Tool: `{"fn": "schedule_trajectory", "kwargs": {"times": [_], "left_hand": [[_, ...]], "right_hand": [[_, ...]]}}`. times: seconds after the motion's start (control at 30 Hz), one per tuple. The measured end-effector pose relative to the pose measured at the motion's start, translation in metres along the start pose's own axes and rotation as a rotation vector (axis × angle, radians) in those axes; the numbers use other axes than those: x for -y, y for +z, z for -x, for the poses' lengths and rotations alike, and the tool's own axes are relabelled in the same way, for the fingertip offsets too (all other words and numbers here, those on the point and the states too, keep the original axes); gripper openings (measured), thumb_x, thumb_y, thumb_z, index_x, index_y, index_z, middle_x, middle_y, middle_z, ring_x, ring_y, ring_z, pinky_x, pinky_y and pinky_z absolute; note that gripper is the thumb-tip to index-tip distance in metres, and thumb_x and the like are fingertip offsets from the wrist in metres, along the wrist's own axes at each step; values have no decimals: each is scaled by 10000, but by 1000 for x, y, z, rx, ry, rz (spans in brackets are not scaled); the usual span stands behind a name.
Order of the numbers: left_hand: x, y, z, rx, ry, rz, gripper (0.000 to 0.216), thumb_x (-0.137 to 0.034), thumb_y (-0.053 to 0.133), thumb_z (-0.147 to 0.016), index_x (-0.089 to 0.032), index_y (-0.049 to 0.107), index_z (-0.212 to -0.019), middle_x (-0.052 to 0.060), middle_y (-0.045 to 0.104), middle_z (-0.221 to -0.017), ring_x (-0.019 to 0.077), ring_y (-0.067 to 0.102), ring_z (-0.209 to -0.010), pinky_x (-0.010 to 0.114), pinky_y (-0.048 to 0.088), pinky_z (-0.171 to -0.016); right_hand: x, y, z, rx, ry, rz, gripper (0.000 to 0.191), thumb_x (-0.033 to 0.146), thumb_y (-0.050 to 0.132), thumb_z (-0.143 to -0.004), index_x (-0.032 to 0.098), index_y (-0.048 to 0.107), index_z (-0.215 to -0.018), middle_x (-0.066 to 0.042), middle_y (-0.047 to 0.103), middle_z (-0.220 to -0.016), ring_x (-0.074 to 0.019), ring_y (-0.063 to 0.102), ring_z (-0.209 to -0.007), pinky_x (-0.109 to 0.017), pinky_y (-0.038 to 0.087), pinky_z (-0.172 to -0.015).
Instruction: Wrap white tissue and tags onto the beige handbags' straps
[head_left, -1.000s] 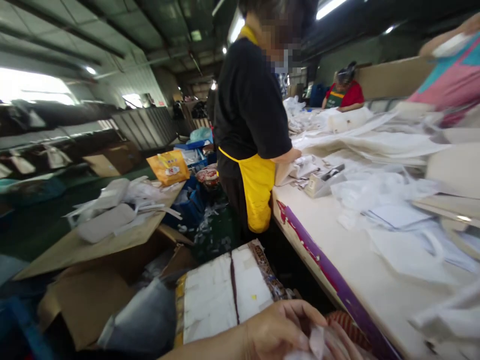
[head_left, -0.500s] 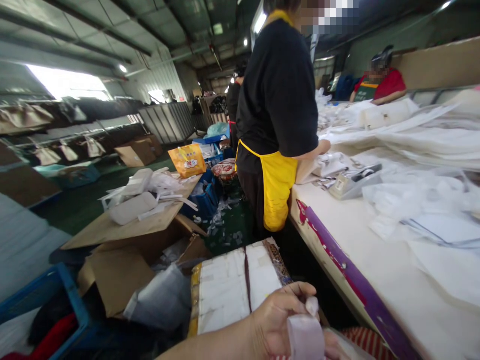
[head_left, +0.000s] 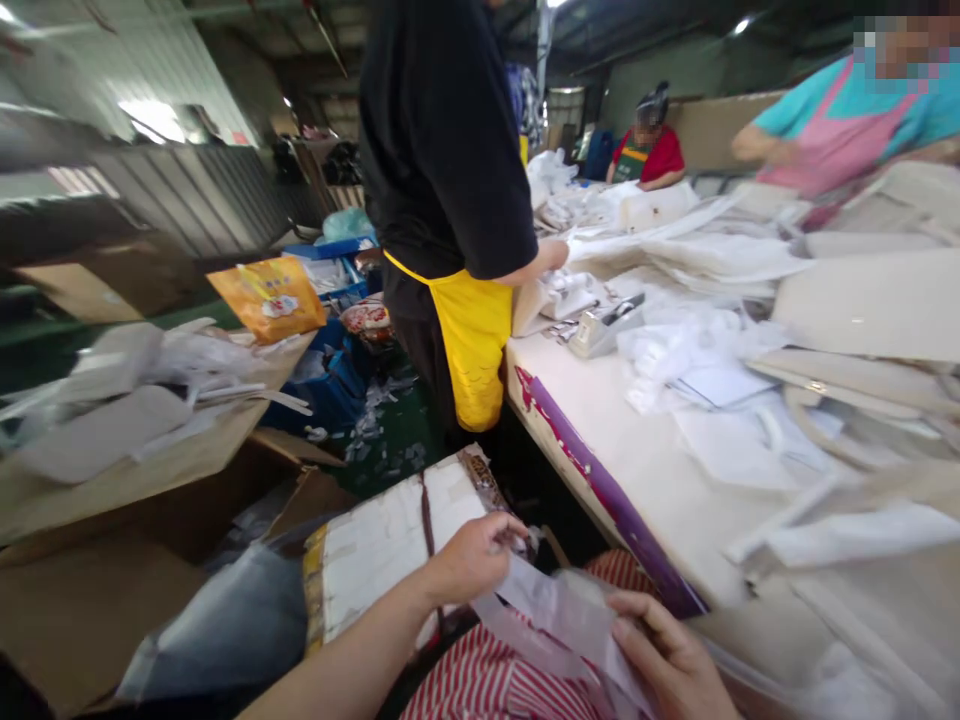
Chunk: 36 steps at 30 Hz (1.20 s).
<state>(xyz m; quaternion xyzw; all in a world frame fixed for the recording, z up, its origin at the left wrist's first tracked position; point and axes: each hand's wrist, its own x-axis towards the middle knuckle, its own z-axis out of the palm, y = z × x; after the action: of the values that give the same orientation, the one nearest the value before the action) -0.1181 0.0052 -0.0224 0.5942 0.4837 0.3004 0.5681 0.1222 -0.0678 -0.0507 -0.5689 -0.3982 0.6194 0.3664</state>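
Note:
My left hand (head_left: 476, 555) is closed, with its thumb and fingers pinching the upper end of a translucent white strip (head_left: 551, 605). On the right, my right hand (head_left: 667, 655) has its fingers closed on the lower part of the same film-like material. Between the hands it hangs in overlapping bands, and I cannot tell whether it is one piece or more. Red-and-white striped cloth (head_left: 480, 680) lies beneath, over my lap.
A taped white box (head_left: 367, 560) stands ahead. To the right, a long table (head_left: 555, 385) bears white sheets, bag pieces and a tape dispenser (head_left: 604, 325). A co-worker in a yellow apron (head_left: 480, 340) stands at it. Left is a board (head_left: 225, 440) with scraps.
The view has swung right and down. My right hand now shows more fully, and the pale band that looked curled is stretched between both hands. A co-worker in pink has come into view.

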Motion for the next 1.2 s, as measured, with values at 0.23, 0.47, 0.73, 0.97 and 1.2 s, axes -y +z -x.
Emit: {"fn": "schedule_trajectory", "kwargs": {"times": [0.23, 0.47, 0.73, 0.97, 1.2], "left_hand": [[-43, 45, -7, 422, 101, -149, 477, -303, 649, -706, -202, 566, -1165, 52, 623, -1079, 196, 554, -972, 282, 411, -849], [-9, 79, -7, 461, -185, 226, 193, -267, 681, -638, -137, 640, -774, -23, 604, -718, 109, 518, -670, 201, 395, -629], [-12, 86, -2, 306, -215, 137, 163, -252, 645, -651, -139, 615, -765, -33, 581, -684, 108, 493, -639, 216, 378, -633], [-19, 103, -8, 427, -264, 145, 241, -323, 684, -628, -119, 617, -737, -5, 587, -671, 133, 511, -641, 238, 367, -609], [-7, 91, -4, 361, -278, 221, 227, -340, 673, -648, -132, 583, -651, -27, 549, -604, 106, 461, -592, 219, 345, -599]], "right_hand": [[30, 2, 7, 67, -134, 351, 280, 254, 514, -745, 185, 573, -1010, 44, 515, -642, -117, 474, -602, -234, 376, -590], [24, -11, 29, -83, 40, -47, 421, 423, 539, -771, 219, 482, -1135, 46, 505, -663, -112, 459, -570, -218, 343, -515], [-12, -11, 39, -120, 52, -168, 291, 426, 600, -742, 172, 505, -636, 47, 484, -535, -76, 377, -488, -212, 272, -477], [6, -4, 48, -195, -18, -51, 275, 407, 601, -722, 168, 531, -604, 63, 437, -495, -76, 370, -478, -206, 299, -475], [-20, -19, 82, -324, 72, -21, 317, 489, 558, -742, 176, 604, -711, 40, 492, -542, -96, 426, -502, -208, 332, -478]]}}
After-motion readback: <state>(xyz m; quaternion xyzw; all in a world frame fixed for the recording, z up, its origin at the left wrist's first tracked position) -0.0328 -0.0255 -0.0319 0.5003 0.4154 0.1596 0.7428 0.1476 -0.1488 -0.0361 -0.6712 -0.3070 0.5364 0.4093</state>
